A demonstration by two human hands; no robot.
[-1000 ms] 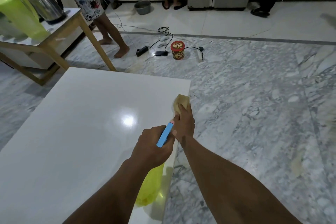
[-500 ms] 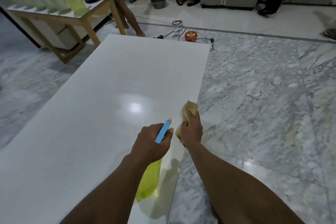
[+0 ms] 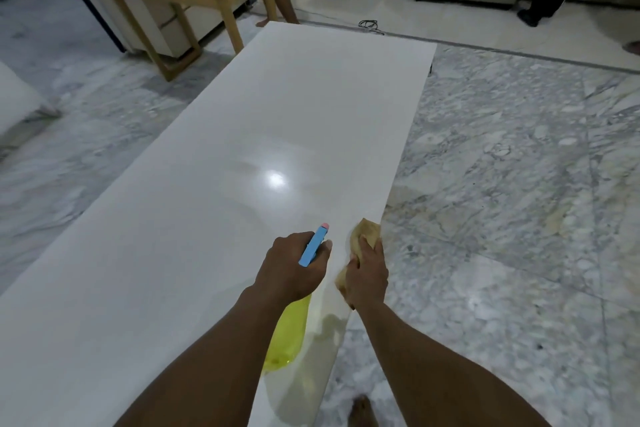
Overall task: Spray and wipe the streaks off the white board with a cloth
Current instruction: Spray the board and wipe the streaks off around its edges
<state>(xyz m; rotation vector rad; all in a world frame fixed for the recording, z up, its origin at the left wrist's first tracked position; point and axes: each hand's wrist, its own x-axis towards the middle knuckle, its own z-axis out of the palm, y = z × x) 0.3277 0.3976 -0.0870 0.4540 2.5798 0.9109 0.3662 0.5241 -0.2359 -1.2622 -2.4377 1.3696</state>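
Head view: left hand grips spray bottle; right hand presses cloth.

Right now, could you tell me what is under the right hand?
A tan cloth, held by the right hand against the white board's right edge; its ends show ahead of the fingers and beside the wrist. Its middle and the board beneath are covered.

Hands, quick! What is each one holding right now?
Left hand: grips the spray bottle.
Right hand: holds the cloth at the right edge of the white board.
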